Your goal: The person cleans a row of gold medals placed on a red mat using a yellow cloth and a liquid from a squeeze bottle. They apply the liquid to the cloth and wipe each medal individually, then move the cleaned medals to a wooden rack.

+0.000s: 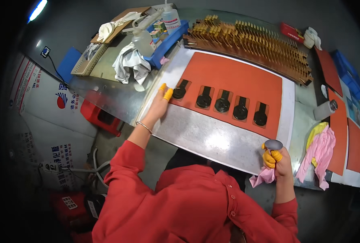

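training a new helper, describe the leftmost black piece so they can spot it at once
Find the big orange mat in mid-view. Along its near edge runs a row of five black, round-ended pieces. The leftmost piece is set apart by lying closest to the yellow-tipped left grip.

Gray bench [303, 109], white board [212, 139], blue tray [168, 43]

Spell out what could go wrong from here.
The left hand, close to the leftmost black piece, might nudge it out of line. The pink cloth dangling from the right hand could drag across pieces if swung over them. The pink cloth near the bottle may slide off the table.
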Demonstrator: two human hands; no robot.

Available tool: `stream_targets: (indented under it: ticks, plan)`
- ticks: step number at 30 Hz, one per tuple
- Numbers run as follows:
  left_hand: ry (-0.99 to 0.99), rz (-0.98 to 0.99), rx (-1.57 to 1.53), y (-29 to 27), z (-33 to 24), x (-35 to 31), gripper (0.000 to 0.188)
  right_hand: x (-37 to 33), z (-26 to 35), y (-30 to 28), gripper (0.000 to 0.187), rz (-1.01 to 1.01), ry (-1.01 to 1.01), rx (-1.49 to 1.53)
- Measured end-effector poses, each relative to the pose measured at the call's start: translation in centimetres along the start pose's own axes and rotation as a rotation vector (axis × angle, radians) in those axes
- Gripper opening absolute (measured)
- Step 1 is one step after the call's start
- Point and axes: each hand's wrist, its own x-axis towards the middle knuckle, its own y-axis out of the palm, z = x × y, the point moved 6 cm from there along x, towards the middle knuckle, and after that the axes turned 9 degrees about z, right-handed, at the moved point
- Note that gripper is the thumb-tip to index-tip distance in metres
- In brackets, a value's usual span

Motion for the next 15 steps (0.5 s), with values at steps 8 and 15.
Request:
stream_targets:
  ticks: [8,15]
  plan:
    - [0.120,0.203,0.082,3.0,-0.7,0.2,0.063,6.4,-0.6,1.2,0.028,-0.049,0.165,-0.178]
    - [0.630,0.243,0.344,2.2,-7.4,-2.6,0.076,13.7,-5.6,4.5,0.029,0.130,0.615,-0.061]
